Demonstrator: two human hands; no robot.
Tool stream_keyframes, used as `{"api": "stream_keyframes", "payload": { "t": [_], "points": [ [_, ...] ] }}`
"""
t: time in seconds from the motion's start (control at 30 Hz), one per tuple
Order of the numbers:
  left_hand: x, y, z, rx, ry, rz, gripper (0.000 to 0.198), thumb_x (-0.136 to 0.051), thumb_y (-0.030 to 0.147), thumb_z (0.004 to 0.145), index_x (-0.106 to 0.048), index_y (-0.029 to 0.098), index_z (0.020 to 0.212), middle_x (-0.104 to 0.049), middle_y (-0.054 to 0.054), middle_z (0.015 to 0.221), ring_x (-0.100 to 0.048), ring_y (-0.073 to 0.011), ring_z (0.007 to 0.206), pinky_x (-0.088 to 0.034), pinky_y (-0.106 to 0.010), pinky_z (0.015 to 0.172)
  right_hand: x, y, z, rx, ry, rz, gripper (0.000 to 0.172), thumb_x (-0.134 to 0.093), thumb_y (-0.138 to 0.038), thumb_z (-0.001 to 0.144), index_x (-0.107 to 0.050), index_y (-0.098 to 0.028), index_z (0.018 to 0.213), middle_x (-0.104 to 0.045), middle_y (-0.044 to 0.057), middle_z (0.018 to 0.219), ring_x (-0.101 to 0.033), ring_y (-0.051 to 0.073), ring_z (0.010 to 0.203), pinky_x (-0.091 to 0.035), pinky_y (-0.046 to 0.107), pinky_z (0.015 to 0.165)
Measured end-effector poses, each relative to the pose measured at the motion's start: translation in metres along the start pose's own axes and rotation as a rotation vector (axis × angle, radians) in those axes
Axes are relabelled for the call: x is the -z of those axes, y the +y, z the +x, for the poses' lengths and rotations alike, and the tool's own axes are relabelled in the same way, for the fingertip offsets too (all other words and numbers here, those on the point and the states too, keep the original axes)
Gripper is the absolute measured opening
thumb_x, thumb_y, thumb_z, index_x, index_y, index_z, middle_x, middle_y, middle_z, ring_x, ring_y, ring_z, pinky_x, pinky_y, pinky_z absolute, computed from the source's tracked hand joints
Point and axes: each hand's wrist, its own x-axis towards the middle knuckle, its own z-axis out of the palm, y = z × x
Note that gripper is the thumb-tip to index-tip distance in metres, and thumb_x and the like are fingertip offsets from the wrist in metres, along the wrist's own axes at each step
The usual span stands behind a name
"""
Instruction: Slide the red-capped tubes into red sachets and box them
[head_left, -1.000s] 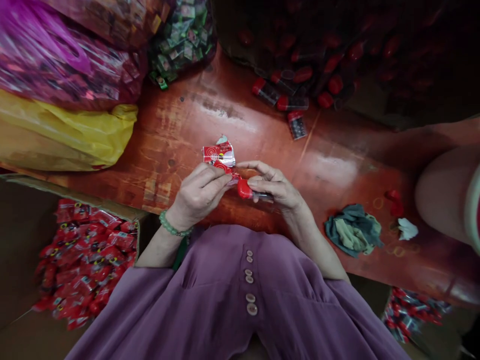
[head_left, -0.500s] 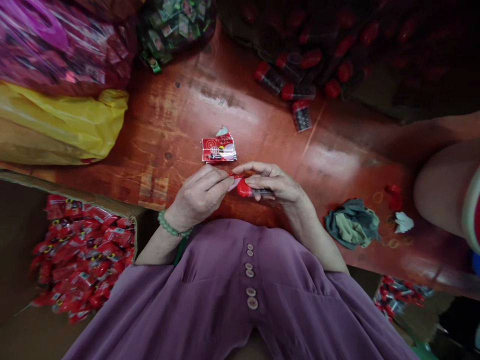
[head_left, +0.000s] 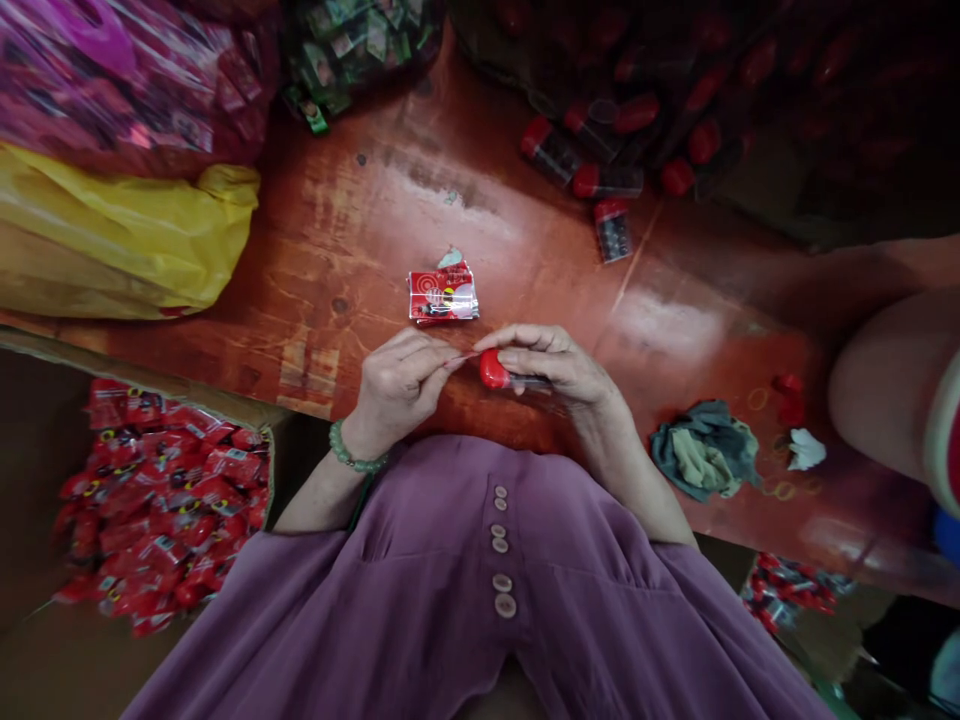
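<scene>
In front of my body, my right hand (head_left: 559,368) is wrapped round a small clear bottle with a rounded red cap (head_left: 493,369), which lies on its side with the cap to the left. My left hand (head_left: 405,375), a green bead bracelet at its wrist, pinches a thin red printed wrapper (head_left: 468,356), seen edge-on beside the cap. My right fingertips reach the wrapper's right end; whether they grip it I cannot tell. Just beyond both hands lies a small stack of flat red printed wrappers (head_left: 442,296) on the reddish table (head_left: 337,230).
Several red-capped bottles (head_left: 613,232) lie at the back right. Bags of packets (head_left: 150,90) and a yellow bag (head_left: 127,235) stand at left, above a carton of red packets (head_left: 165,500). To the right are a crumpled cloth (head_left: 705,448) and a pale bucket (head_left: 892,370).
My left hand has drawn slightly left from the cap, and the wrapper has turned from partly face-on to edge-on. The bottle stays in my right hand. The view has shifted a little.
</scene>
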Motion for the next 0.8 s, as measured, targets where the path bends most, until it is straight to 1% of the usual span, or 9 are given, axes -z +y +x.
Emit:
{"api": "stream_keyframes", "payload": {
  "t": [0.1,0.2,0.27,0.37,0.5,0.63,0.67,0.8],
  "points": [
    [0.0,-0.003,0.001,0.023,0.021,-0.041,0.011,-0.067,0.022,0.09,-0.07,0.018,0.08,-0.074,-0.002,0.074,-0.068,-0.0124,0.068,-0.055,-0.027,0.068,0.002,-0.006,-0.007,-0.007,0.001,-0.013,0.037,-0.073,-0.033,0.082,-0.069,-0.015,0.114,-0.061,-0.006,0.061,-0.049,0.004,0.046,-0.027,0.017,0.04],
    [0.0,-0.006,0.002,-0.01,0.019,-0.001,0.011,-0.067,0.023,0.09,-0.07,0.019,0.081,-0.075,-0.002,0.075,-0.068,-0.0133,0.07,-0.056,-0.028,0.069,0.003,-0.012,-0.014,-0.014,-0.002,0.012,0.046,-0.075,-0.031,0.081,-0.064,-0.015,0.123,-0.058,-0.007,0.059,-0.048,0.004,0.046,-0.027,0.017,0.041],
    [0.0,-0.007,0.002,-0.044,0.011,0.047,0.01,-0.066,0.023,0.091,-0.07,0.019,0.083,-0.075,-0.003,0.077,-0.069,-0.014,0.072,-0.056,-0.029,0.07,0.003,-0.014,-0.016,-0.028,-0.023,0.014,0.048,-0.075,-0.03,0.081,-0.063,-0.016,0.126,-0.058,-0.008,0.059,-0.047,0.004,0.046,-0.026,0.016,0.041],
    [0.002,-0.006,0.002,-0.071,-0.013,0.117,0.008,-0.064,0.024,0.092,-0.07,0.02,0.088,-0.075,-0.002,0.081,-0.068,-0.0149,0.076,-0.057,-0.031,0.073,0.001,-0.014,-0.015,-0.066,-0.051,-0.022,0.046,-0.073,-0.032,0.082,-0.063,-0.018,0.125,-0.057,-0.008,0.056,-0.046,0.004,0.043,-0.025,0.017,0.04],
    [0.005,-0.003,0.002,-0.113,-0.04,0.165,0.007,-0.064,0.022,0.091,-0.069,0.02,0.096,-0.075,-0.004,0.087,-0.067,-0.0165,0.081,-0.057,-0.032,0.077,-0.001,-0.012,-0.009,-0.098,-0.057,-0.047,0.044,-0.073,-0.031,0.081,-0.065,-0.017,0.122,-0.058,-0.008,0.053,-0.045,0.005,0.041,-0.025,0.017,0.039],
    [0.007,-0.001,0.001,-0.184,-0.062,0.186,0.01,-0.064,0.018,0.091,-0.068,0.02,0.1,-0.076,-0.005,0.092,-0.067,-0.0181,0.084,-0.056,-0.034,0.076,0.002,-0.008,-0.006,-0.115,-0.045,-0.01,0.041,-0.071,-0.031,0.082,-0.065,-0.016,0.12,-0.06,-0.009,0.051,-0.033,0.002,0.033,-0.018,0.017,0.035],
    [0.006,-0.001,0.0,-0.19,-0.072,0.193,0.01,-0.064,0.018,0.091,-0.068,0.02,0.099,-0.076,-0.005,0.091,-0.066,-0.018,0.084,-0.055,-0.034,0.075,0.003,-0.007,-0.005,-0.119,-0.036,0.005,0.039,-0.07,-0.031,0.082,-0.065,-0.016,0.118,-0.061,-0.008,0.052,-0.033,0.002,0.033,-0.018,0.017,0.034],
    [0.003,0.001,-0.002,-0.194,-0.1,0.226,0.006,-0.063,0.021,0.092,-0.069,0.02,0.093,-0.075,-0.004,0.088,-0.065,-0.0169,0.08,-0.053,-0.032,0.072,0.002,-0.002,-0.002,-0.124,0.035,0.01,0.028,-0.072,-0.029,0.079,-0.069,-0.015,0.104,-0.066,-0.005,0.062,-0.044,0.003,0.04,-0.026,0.016,0.038]
  ]
}}
